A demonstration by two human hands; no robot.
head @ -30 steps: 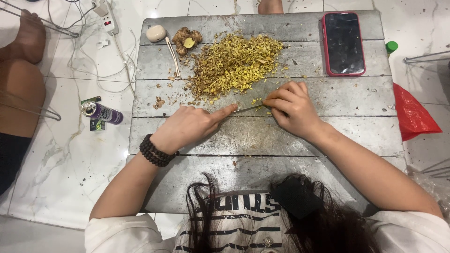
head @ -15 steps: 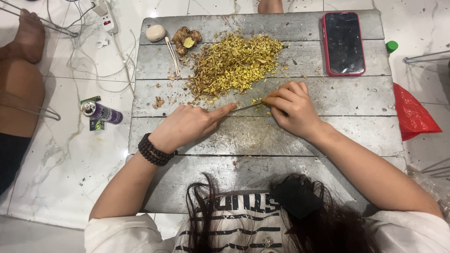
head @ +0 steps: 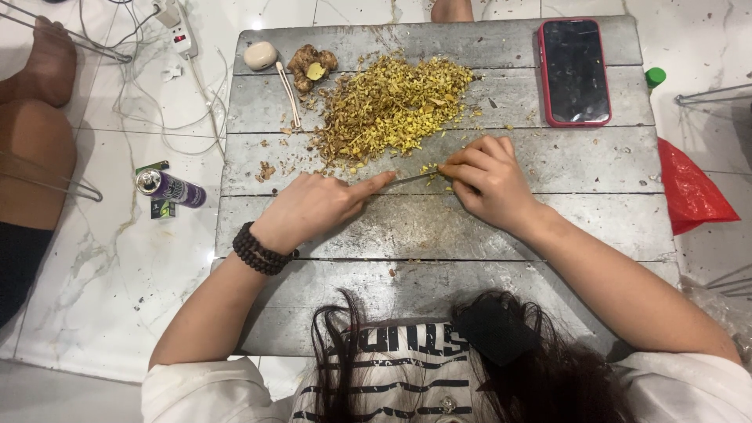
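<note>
1. Both hands hold one thin knife (head: 411,178) between them, low on the grey tabletop (head: 439,227).
2. The left hand (head: 313,207) has a closed grip on the handle end, with the pointing finger stretched out flat along the blade.
3. The right hand (head: 489,182) has a narrow grip, with bent fingers pinching small yellow bits (head: 429,169) right at the blade tip.
4. The knife lies almost flat, just below the big pile of chopped yellow and brown pieces (head: 392,110).
5. That pile sits in the middle of the tabletop, a little toward the far edge.
6. A lumpy brown root (head: 309,66) with a cut yellow face sits at the far left, just beside the pile.
7. A pale round stone-like thing (head: 260,55) lies left of the root, and a thin pale stick (head: 288,94) lies near them both.
8. A phone in a red case (head: 574,72) lies face up at the far right, well apart from the hands.
9. A dark bead bracelet (head: 257,249) goes around the left wrist.
10. On the white floor, left of the tabletop, lies a purple can (head: 171,188), with white cables (head: 157,94) near it.
11. A red plastic bag (head: 689,192) and a small green cap (head: 655,76) lie on the floor to the right.
12. Another person's bare leg (head: 35,141) shows at the far left edge.
</note>
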